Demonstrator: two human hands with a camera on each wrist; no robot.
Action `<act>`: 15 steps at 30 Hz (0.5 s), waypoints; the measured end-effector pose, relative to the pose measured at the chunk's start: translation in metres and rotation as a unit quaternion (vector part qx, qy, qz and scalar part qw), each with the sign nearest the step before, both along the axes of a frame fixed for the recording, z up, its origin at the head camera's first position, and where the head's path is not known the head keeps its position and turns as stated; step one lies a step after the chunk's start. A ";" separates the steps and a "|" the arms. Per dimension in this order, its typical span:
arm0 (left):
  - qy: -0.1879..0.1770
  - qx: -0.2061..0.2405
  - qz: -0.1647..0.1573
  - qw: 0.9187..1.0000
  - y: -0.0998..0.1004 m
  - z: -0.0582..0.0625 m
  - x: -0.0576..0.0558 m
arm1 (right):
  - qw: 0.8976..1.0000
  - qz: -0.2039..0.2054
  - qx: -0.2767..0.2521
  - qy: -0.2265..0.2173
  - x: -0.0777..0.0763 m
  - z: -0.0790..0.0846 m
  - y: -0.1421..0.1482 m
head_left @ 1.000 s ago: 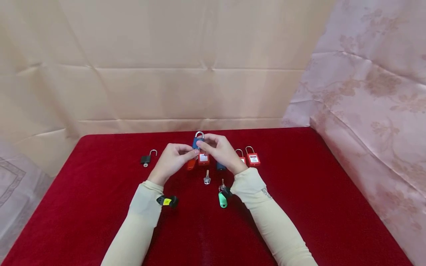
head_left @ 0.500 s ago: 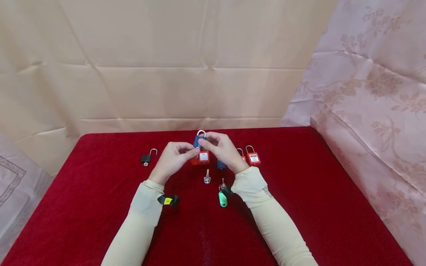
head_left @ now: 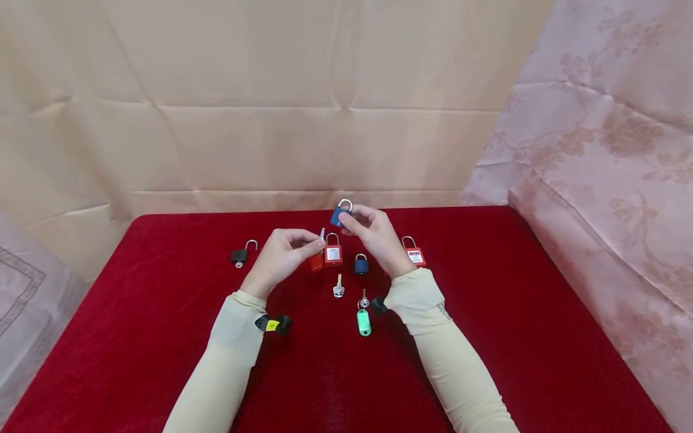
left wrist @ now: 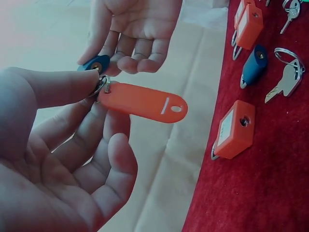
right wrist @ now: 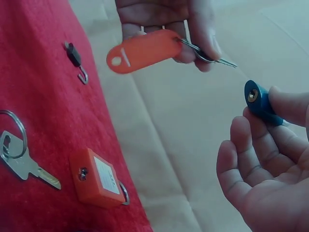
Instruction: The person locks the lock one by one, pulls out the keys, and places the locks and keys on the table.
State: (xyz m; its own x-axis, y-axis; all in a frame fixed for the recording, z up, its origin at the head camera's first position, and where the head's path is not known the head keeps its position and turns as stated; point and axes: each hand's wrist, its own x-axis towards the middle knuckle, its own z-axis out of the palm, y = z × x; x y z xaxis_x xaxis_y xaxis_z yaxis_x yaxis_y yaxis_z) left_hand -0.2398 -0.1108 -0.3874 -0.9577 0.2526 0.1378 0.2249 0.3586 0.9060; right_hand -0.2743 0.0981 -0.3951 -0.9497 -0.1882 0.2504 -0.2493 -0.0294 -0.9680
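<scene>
My left hand (head_left: 280, 257) pinches a small silver key (right wrist: 226, 62) between thumb and forefinger. From its ring hangs an orange key tag (left wrist: 145, 102). My right hand (head_left: 376, 237) holds a blue padlock (head_left: 340, 216) between thumb and fingers, its shackle pointing up and away. In the right wrist view the padlock's brass keyhole faces the key's tip, with a gap between the two. Both hands are raised over the far part of the table. Below them a red padlock (head_left: 333, 254) and a second blue padlock (head_left: 361, 264) stand on the cloth.
On the red-covered table (head_left: 487, 337), a black padlock (head_left: 239, 256) with a raised shackle lies left. Another red padlock (head_left: 414, 255) is at right. Nearer lie a silver key (head_left: 338, 287) and a key with a green tag (head_left: 364, 323). Beige curtain (head_left: 303, 150) hangs behind.
The key and the blue padlock were together at first. My right hand has moved right and up with the padlock, so the key is out of it; the left hand has barely moved.
</scene>
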 end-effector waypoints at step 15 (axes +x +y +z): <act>-0.066 0.079 -0.050 0.993 0.000 0.005 -0.001 | 1.000 0.016 0.007 -0.012 0.002 -0.004 0.000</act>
